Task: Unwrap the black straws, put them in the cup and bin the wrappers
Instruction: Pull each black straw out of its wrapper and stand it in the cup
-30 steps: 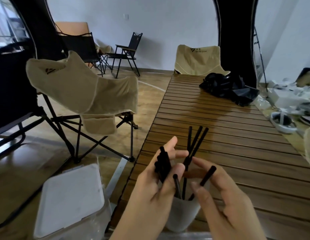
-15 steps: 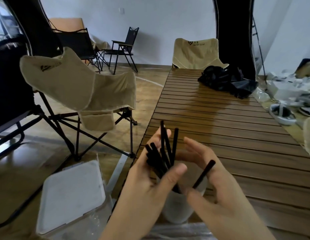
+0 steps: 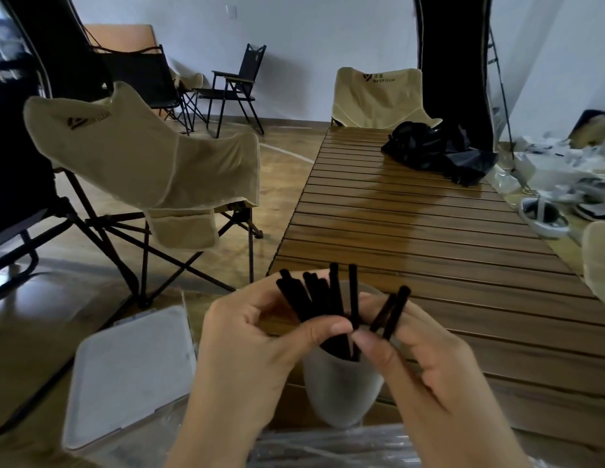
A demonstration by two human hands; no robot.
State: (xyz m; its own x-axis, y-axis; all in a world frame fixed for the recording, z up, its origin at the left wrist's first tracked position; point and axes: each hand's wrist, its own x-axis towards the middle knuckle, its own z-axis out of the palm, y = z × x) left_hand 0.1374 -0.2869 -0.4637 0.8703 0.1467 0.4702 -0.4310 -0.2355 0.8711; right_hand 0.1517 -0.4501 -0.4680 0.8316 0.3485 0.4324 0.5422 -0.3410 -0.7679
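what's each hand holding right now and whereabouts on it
The left hand grips a bunch of black straws around their middle, above the cup. The right hand holds two straws low down.

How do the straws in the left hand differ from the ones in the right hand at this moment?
The left hand grips a thick bunch of black straws fanned over the cup, some standing near upright. The right hand holds only a pair of straws, tilted to the right, off to the side of the cup's mouth. Both sets are black and look alike; whether any wrapper remains is unclear.
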